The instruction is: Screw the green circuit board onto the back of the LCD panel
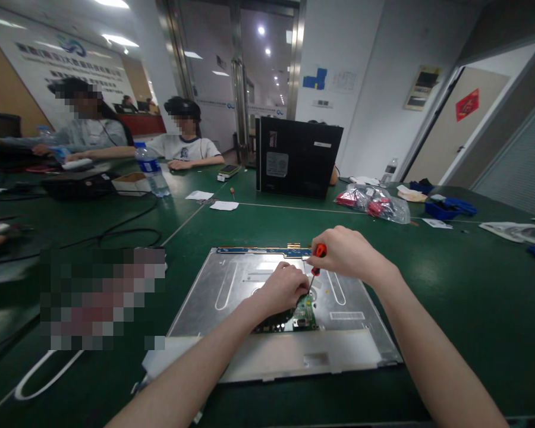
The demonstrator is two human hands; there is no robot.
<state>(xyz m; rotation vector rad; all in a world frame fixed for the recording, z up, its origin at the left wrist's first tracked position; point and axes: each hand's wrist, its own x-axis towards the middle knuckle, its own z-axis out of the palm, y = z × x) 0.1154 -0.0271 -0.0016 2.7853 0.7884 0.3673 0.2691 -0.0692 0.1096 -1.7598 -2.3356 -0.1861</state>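
Note:
A flat metal display panel lies on the green table in front of me, its back facing up. On its middle sits a green circuit board, partly covered by my left hand. My right hand is closed round a red and black screwdriver, whose shaft slants down to the board's upper edge. Close to that tip, my left hand has its fingers bent together on the board; whatever they pinch is hidden. Along the panel's far edge runs a narrow blue circuit strip.
A black computer case stands beyond the panel. Right of it lie a plastic bag with red items and a blue tray. A water bottle and black cables are at left. Two people sit across the table.

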